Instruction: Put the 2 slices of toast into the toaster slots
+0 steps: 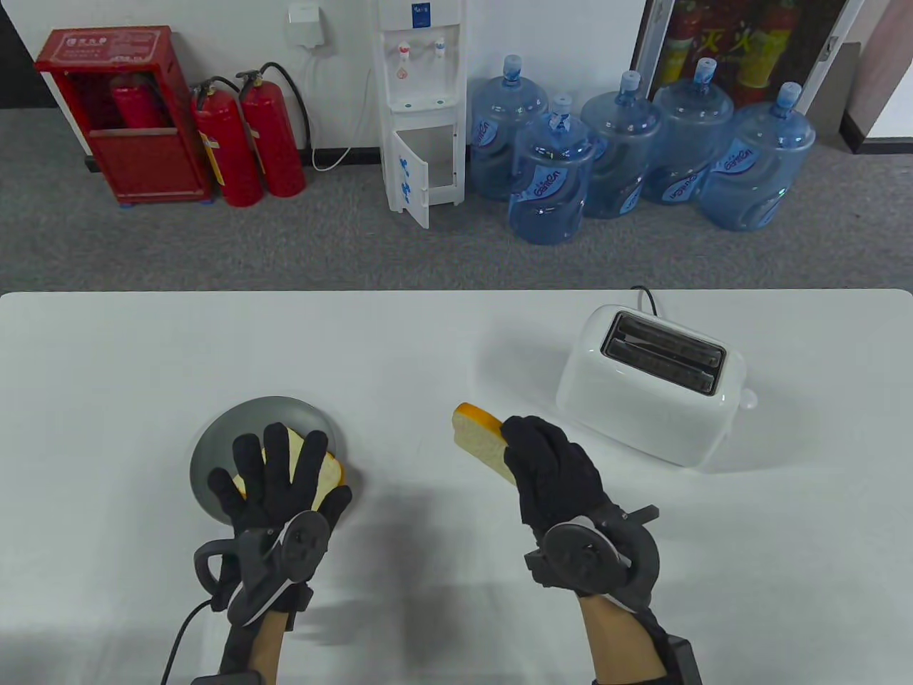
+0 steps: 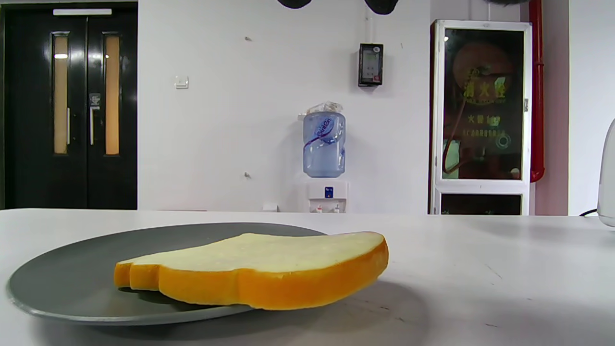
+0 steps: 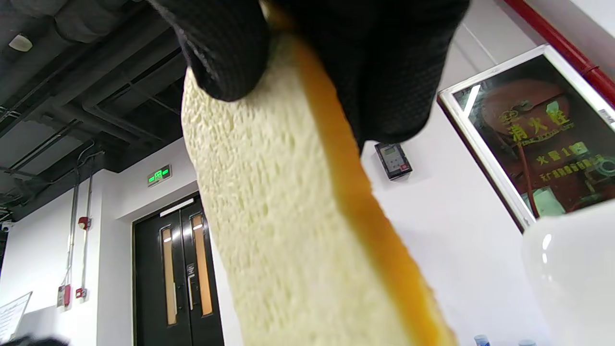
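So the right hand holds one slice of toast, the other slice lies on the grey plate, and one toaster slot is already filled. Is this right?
Not quite: in the table view both slots of the toaster are empty. The right hand does hold one slice of toast, and the other slice lies on the grey plate.

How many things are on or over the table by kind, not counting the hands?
Toast slices: 2, one on the plate, one held by the right hand
Plates: 1, grey
Toasters: 1, white, both slots empty
Total: 4
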### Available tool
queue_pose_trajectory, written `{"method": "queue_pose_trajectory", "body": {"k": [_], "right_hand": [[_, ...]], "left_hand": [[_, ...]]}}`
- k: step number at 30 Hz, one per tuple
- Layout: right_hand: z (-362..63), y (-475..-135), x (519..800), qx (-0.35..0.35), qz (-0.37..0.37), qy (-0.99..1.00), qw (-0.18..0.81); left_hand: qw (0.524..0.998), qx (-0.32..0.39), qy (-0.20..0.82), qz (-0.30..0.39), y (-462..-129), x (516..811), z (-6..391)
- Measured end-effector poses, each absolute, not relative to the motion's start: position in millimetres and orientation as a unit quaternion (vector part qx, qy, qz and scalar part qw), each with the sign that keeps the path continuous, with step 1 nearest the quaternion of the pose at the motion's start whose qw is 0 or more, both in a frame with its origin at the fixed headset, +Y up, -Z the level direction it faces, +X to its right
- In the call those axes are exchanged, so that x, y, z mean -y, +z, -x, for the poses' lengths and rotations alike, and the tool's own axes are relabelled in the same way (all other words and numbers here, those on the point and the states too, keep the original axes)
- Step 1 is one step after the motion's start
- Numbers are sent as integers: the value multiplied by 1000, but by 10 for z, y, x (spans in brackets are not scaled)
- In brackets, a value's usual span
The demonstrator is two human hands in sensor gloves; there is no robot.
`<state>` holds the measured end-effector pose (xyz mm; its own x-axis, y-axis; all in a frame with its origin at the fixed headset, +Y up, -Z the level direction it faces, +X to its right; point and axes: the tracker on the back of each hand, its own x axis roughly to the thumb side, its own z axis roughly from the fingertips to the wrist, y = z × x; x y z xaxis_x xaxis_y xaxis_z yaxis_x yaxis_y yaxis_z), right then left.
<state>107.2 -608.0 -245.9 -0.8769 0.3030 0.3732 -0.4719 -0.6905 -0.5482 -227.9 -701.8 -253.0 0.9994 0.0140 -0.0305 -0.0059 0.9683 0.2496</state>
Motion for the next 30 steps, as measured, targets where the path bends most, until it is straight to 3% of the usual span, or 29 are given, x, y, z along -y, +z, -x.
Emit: {"method": "queue_pose_trajectory", "body": {"k": [16, 30], "right_hand": [[-1530, -2646, 4941, 377, -63, 897, 223], [-2183, -2933, 4537, 363, 19, 882, 302]], "left_hand": [[992, -15, 12, -127, -2538, 7013, 2263], [993, -17, 2, -114, -2562, 7041, 2278]]}}
